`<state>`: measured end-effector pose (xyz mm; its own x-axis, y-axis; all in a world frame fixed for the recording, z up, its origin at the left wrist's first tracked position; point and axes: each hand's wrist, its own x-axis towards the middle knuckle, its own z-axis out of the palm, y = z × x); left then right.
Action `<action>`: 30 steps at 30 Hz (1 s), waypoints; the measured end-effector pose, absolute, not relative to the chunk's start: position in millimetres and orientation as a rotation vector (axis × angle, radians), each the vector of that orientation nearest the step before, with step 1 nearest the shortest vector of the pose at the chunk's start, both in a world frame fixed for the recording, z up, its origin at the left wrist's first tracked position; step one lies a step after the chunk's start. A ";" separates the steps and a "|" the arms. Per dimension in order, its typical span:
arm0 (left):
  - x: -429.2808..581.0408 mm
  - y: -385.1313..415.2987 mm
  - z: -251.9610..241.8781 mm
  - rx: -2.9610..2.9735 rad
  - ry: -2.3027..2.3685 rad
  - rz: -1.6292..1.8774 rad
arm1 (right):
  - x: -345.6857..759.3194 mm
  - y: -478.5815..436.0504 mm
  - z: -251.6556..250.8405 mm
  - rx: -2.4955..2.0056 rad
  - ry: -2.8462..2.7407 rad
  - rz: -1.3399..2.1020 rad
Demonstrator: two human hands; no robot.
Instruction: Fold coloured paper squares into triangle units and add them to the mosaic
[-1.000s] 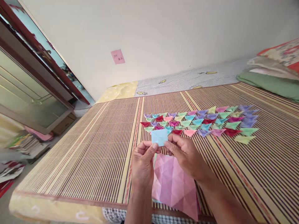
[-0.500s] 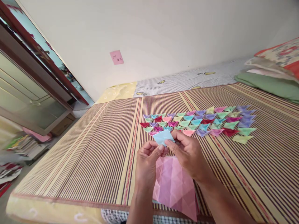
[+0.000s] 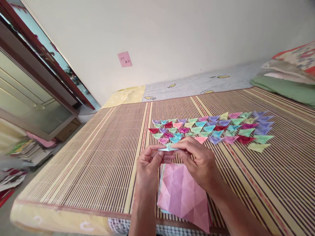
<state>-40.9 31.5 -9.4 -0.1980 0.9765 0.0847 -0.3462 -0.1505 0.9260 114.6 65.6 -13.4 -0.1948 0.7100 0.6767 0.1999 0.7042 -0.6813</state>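
Note:
A small light-blue folded paper (image 3: 168,147) is held between both hands, seen nearly edge-on as a narrow, pointed shape. My left hand (image 3: 150,162) pinches its left end between thumb and fingers. At its right end, my right hand (image 3: 197,159) grips it with closed fingers. Just below the hands lies a stack of creased paper sheets with a pink one (image 3: 183,196) on top. Beyond the hands, rows of small folded paper pieces (image 3: 208,128) in many colours lie on the striped mat (image 3: 110,157).
Folded green bedding (image 3: 280,88) and a floral pillow (image 3: 300,57) lie at the right back. A pink note (image 3: 124,59) is on the wall. At left are a glass-panelled door (image 3: 31,95) and a pile of books (image 3: 27,147) below the bed's level.
The light-blue paper has gone from a flat, wide face towards me to a narrow edge-on shape. My right fingers have moved over its top edge.

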 end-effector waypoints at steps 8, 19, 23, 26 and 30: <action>-42.9 30.3 -10.5 1.125 0.994 1.684 | 118.3 64.1 -8.2 -0.675 -1.611 0.779; -48.0 25.0 -8.0 1.286 1.095 1.560 | 119.3 65.0 -7.6 -0.709 -1.609 0.808; -49.3 23.9 -8.5 1.303 1.087 1.525 | 120.0 65.2 -7.5 -0.711 -1.604 0.792; -49.9 25.4 -10.0 1.329 1.067 1.530 | 120.2 64.4 -6.3 -0.710 -1.613 0.799; -47.4 29.9 -12.8 1.232 1.103 1.618 | 119.4 64.3 -4.9 -0.716 -1.664 0.789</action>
<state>-47.4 29.9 -12.8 -0.2010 0.9408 0.2731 -0.0893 -0.2952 0.9513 119.4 64.3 -4.9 -0.2109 0.7927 0.5719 0.0585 0.5943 -0.8021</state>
